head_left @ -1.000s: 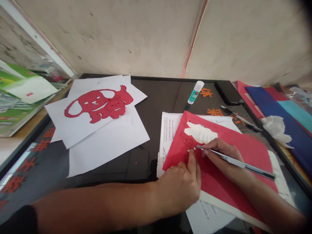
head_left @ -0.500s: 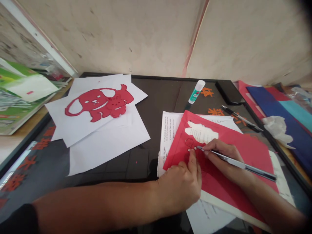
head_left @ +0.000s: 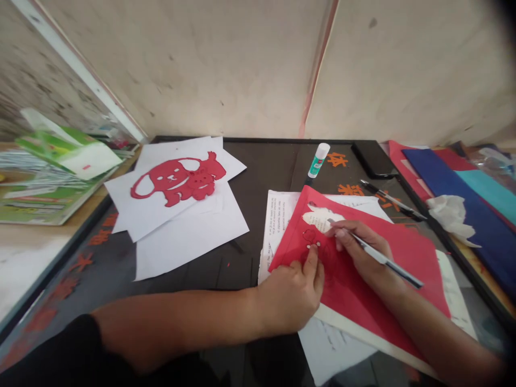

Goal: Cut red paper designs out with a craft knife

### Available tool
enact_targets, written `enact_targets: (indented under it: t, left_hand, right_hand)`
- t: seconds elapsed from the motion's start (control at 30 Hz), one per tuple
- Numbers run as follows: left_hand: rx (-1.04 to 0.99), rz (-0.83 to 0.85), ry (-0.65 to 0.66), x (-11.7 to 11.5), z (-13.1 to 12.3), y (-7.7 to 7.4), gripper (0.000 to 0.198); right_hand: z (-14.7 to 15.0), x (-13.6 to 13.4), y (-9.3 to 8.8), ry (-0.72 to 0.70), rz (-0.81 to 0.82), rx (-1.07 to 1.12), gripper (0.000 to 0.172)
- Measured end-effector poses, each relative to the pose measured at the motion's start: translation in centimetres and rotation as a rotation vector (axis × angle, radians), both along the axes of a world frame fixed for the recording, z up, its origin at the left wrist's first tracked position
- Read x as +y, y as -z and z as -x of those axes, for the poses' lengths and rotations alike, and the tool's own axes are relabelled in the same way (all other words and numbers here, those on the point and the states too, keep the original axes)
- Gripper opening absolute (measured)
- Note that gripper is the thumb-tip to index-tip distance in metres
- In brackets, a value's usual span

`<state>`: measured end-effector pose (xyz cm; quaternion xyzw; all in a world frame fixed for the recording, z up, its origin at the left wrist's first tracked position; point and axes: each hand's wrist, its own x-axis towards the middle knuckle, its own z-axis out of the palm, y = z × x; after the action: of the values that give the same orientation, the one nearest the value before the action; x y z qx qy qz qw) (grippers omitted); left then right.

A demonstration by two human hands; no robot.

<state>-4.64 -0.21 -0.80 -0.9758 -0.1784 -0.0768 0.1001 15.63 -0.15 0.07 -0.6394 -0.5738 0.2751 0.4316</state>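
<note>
Left hand [head_left: 288, 296] on red paper [head_left: 363, 285], fingers [head_left: 310, 267] spread, pressing sheet down. Right hand [head_left: 358, 248] pinching craft knife [head_left: 382, 257], tip at paper beside ragged hole [head_left: 320, 218]. Paper over printed sheets [head_left: 278, 231] on table [head_left: 250, 166]. Beyond: glue stick [head_left: 318, 160]; left, red dog cutout [head_left: 177, 180] on white paper [head_left: 189, 242].
</note>
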Motion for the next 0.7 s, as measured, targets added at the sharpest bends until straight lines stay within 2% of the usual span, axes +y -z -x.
enact_targets:
  t: [0.1, 0.2, 0.3, 0.37, 0.43, 0.53, 0.7]
  left_hand:
    - [0.006, -0.021, -0.021, 0.4, 0.0, 0.2, 0.047]
    - [0.049, -0.078, -0.100, 0.8, 0.5, -0.2, 0.049]
    - [0.048, -0.130, -0.135, 0.2, 1.8, -1.0, 0.041]
    - [0.004, -0.115, -0.089, -1.1, 2.9, -1.5, 0.037]
    - [-0.057, -0.080, -0.012, -2.9, 3.7, -1.9, 0.034]
    - [-0.148, -0.059, 0.056, -5.7, 3.7, -2.2, 0.035]
    - [-0.242, -0.022, 0.002, -8.1, 1.5, -1.8, 0.040]
  right_hand:
    - [-2.3, -0.7, -1.9, -0.167, 0.034, -0.323, 0.020]
    - [-7.1, -3.0, -3.1, -0.259, -0.005, -0.613, 0.028]
    - [-11.7, -6.3, -2.6, -0.376, -0.054, -0.721, 0.036]
    - [-13.2, -8.5, -1.8, -0.363, -0.093, -0.736, 0.040]
    - [-13.4, -10.2, -0.9, -0.331, -0.117, -0.772, 0.040]
    - [-12.0, -11.6, -0.2, -0.326, -0.167, -0.898, 0.037]
    - [-9.8, -12.1, -0.3, -0.390, -0.383, -1.055, 0.033]
